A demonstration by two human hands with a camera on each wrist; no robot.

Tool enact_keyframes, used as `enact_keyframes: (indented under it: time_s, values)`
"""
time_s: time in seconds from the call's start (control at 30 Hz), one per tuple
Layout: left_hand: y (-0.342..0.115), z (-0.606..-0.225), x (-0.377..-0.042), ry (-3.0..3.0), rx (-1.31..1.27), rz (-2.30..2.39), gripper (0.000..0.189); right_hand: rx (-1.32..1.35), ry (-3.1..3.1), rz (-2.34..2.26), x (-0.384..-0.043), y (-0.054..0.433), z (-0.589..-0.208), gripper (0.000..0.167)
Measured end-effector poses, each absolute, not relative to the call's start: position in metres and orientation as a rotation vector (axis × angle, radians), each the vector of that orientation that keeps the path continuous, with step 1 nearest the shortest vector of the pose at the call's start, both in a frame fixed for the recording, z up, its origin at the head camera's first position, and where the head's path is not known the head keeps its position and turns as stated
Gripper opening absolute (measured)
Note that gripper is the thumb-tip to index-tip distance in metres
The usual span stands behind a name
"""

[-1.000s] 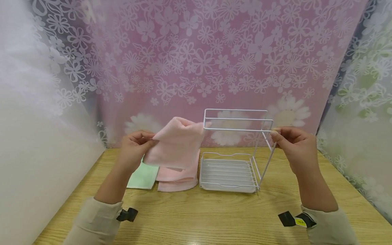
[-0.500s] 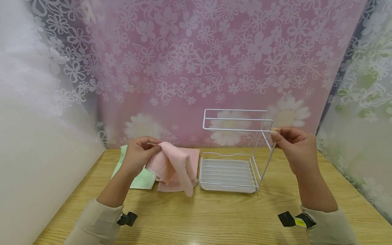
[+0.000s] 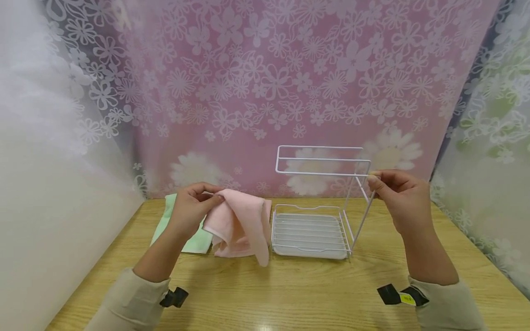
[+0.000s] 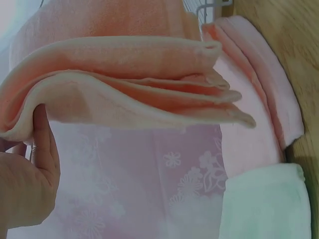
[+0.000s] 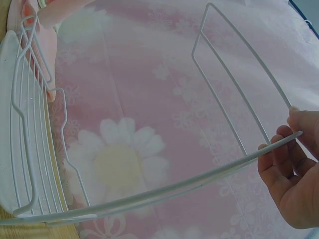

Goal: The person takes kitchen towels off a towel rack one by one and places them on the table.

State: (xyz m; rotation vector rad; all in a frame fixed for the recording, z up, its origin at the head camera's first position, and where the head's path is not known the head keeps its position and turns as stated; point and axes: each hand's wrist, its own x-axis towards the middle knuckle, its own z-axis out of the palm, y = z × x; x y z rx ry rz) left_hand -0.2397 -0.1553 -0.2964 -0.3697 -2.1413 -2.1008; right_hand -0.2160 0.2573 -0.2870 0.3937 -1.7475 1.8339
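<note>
My left hand [image 3: 192, 209] pinches the upper left edge of a folded pink towel [image 3: 238, 202], which droops in loose layers. In the left wrist view, thumb and fingers hold one end of its fold. Beneath it a second pink towel [image 4: 284, 89] lies on the table, mostly covered in the head view. A pale green towel [image 3: 200, 241] lies to the left, partly behind my left wrist. With thumb and fingertips, my right hand [image 3: 403, 197] grips the top right corner of a white wire rack [image 3: 320, 174]. The rack stands upright, its top loop reaching leftward over the slatted base.
Under the rack's slats sits a white tray [image 3: 331, 255]. All this stands on a wood-grain table [image 3: 290, 294]. A pink flowered curtain [image 3: 232, 92] hangs behind, and pale sheets close off both sides.
The pink towel came down from beside the rack's top loop, sagging into folds, then shifted slightly right with my left hand. My right hand keeps its hold on the rack.
</note>
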Motion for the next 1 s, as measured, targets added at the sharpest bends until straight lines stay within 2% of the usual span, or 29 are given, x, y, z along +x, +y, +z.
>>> enact_keyframes:
  time_s: [0.43, 0.77, 1.0]
  values:
    - [-0.135, -0.301, -0.230, -1.993, -0.438, -2.227, 0.025, 0.415, -1.737, 1.849, -0.217, 0.257, -0.284, 0.010]
    - [-0.129, -0.320, -0.223, -2.021, -0.537, -2.312, 0.023, 0.415, -1.732, 1.861, -0.217, 0.257, -0.284, 0.010]
    - [-0.149, -0.341, -0.216, -2.088, -0.457, -2.375, 0.016, 0.412, -1.740, 1.859, -0.215, 0.257, -0.286, 0.011]
